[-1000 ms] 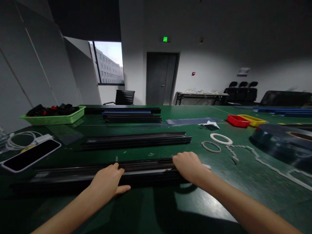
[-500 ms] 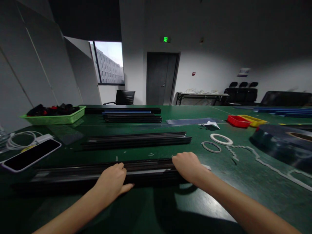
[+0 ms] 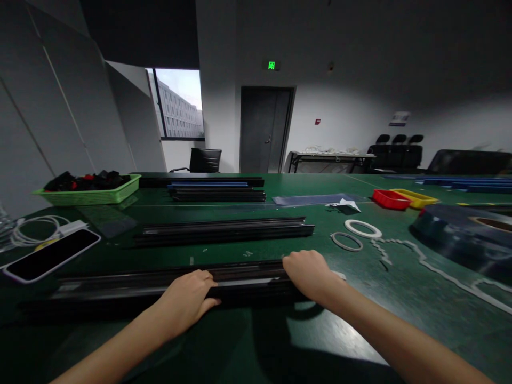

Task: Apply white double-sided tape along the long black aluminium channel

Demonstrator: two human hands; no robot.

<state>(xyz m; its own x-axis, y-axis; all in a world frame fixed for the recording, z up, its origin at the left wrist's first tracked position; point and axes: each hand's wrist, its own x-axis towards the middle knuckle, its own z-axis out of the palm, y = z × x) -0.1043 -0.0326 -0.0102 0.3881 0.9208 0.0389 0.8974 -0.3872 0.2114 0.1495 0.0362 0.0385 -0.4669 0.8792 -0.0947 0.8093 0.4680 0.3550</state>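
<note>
A long black rail bundle [image 3: 120, 285] lies across the green table [image 3: 256, 341] right in front of me. My left hand [image 3: 188, 298] is curled over the rail near its middle, fingers on top and thumb at the near side. My right hand [image 3: 308, 273] is closed over the rail's right end, where a pale strip [image 3: 248, 280] shows on the top face. A second set of black rails [image 3: 224, 230] lies parallel a little farther back.
A phone [image 3: 50, 255] and a white cable [image 3: 36, 226] lie at the left, behind them a green basket [image 3: 90, 194] of dark parts. Stacked rails [image 3: 216, 191], two white rings [image 3: 356, 234], red [image 3: 390, 198] and yellow [image 3: 416, 197] trays and a large film roll [image 3: 464, 234] stand farther off.
My left hand has slid to the right along the rail, closer to my right hand. The right hand and the rail have stayed in place.
</note>
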